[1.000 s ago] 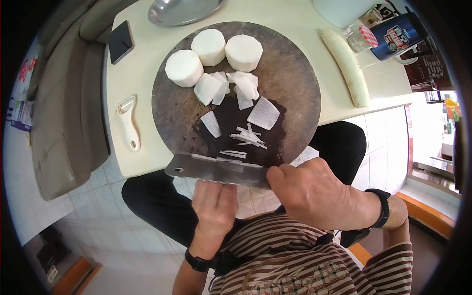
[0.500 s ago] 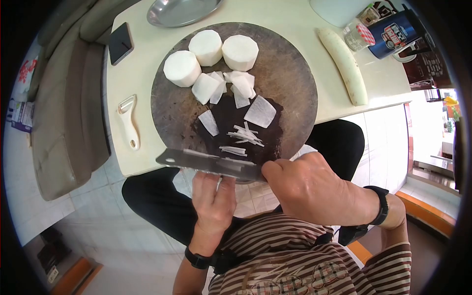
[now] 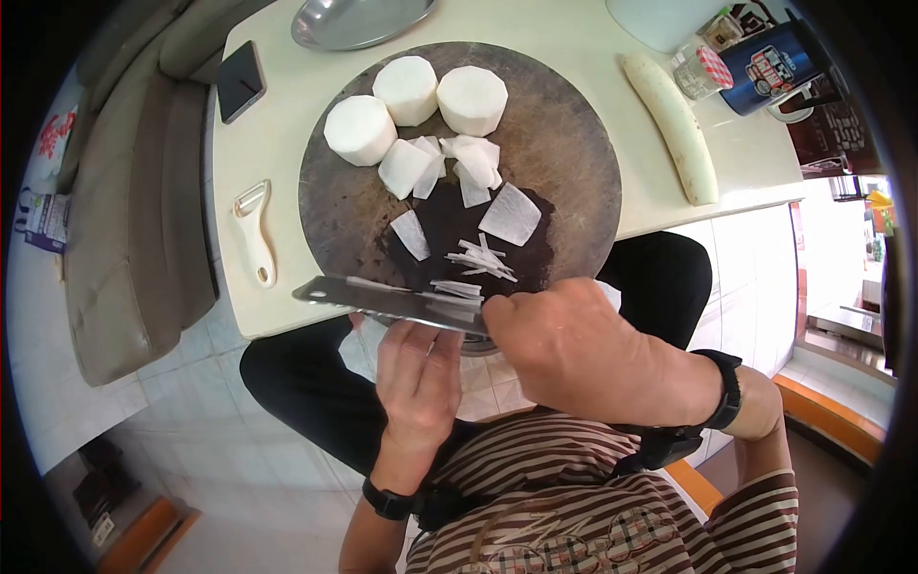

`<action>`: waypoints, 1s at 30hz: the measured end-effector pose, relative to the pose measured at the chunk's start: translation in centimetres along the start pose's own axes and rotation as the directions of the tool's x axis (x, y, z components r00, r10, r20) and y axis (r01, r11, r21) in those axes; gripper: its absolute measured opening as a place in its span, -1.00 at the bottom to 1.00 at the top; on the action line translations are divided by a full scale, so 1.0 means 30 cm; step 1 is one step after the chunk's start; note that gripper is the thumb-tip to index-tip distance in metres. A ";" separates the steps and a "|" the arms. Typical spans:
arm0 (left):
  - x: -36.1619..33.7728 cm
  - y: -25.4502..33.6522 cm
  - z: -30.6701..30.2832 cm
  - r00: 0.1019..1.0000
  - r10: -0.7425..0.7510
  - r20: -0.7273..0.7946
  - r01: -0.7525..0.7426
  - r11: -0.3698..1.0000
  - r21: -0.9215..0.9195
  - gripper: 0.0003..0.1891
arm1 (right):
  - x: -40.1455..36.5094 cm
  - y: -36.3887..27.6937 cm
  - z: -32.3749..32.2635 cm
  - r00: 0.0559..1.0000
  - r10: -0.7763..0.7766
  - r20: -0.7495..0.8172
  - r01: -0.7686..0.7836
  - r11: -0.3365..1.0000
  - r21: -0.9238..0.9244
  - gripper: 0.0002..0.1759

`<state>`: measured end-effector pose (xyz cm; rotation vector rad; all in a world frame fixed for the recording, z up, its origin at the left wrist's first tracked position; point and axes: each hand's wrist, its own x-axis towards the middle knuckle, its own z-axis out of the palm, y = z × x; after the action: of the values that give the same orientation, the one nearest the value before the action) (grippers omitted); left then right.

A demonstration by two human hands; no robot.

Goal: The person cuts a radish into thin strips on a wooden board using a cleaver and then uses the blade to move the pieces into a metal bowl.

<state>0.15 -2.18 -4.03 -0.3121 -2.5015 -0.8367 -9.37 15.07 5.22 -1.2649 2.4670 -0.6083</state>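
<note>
My right hand grips a cleaver, its handle hidden in the fist. The broad blade reaches left across the near edge of the round chopping board, with white shreds stuck along it. Just behind the blade is my left hand, fingers bent and pressed together; their tips, and anything under them, are hidden. Thin white radish strips lie on the wet dark patch beyond the blade. Near them are a flat radish slice, a smaller slice and a heap of slices.
Three thick peeled radish chunks sit at the board's far side. A peeler and phone lie left on the table. A metal dish is at the back. Right are a long whole radish, jar and blue container.
The cleaver and my right hand have shifted slightly left and away from my body. My left hand stays nearly in place, and the slices and chunks lie as before.
</note>
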 end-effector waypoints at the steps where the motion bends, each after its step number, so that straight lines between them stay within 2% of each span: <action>1: 0.001 0.003 0.004 1.000 -0.013 -0.011 0.013 1.000 0.001 -0.70 | -0.012 0.001 -0.010 1.000 0.001 0.001 -0.001 1.000 -0.002 -0.83; 6: 0.010 0.002 0.001 0.999 -0.021 -0.024 0.021 0.999 -0.032 -0.73 | -0.057 -0.024 -0.051 0.999 0.012 0.053 -0.012 1.000 0.001 -0.82; 10: -0.006 -0.002 -0.004 0.999 -0.048 0.007 0.049 0.998 -0.051 -0.75 | -0.061 -0.007 -0.012 0.999 0.045 0.023 -0.046 0.997 0.056 -0.78; 16: 0.012 0.003 0.003 0.999 0.000 -0.039 -0.001 1.000 -0.011 -0.75 | 0.012 -0.009 0.035 0.996 -0.053 -0.068 0.058 0.995 0.084 -0.79; 19: 0.010 0.006 0.004 0.999 -0.005 -0.046 0.005 1.000 -0.005 -0.77 | 0.013 -0.001 0.037 0.997 -0.040 -0.070 0.046 0.995 0.088 -0.80; 21: 0.013 0.009 0.010 0.999 -0.013 -0.052 0.012 1.000 -0.003 -0.76 | -0.015 0.010 0.036 0.997 0.029 -0.070 -0.024 0.998 0.065 -0.82; 27: 0.004 -0.001 0.006 0.999 -0.003 -0.044 0.003 1.000 -0.017 -0.75 | -0.058 -0.004 -0.043 0.995 0.056 0.080 -0.064 0.993 0.104 -0.80; 30: -0.004 -0.002 0.004 0.999 -0.013 -0.032 0.013 1.000 -0.007 -0.75 | -0.064 0.011 -0.019 0.999 0.042 0.031 -0.045 0.993 0.108 -0.85</action>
<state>0.19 -2.15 -4.23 -0.2832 -2.4741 -0.8491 -8.77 16.94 5.68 -1.1679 2.3967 -0.6976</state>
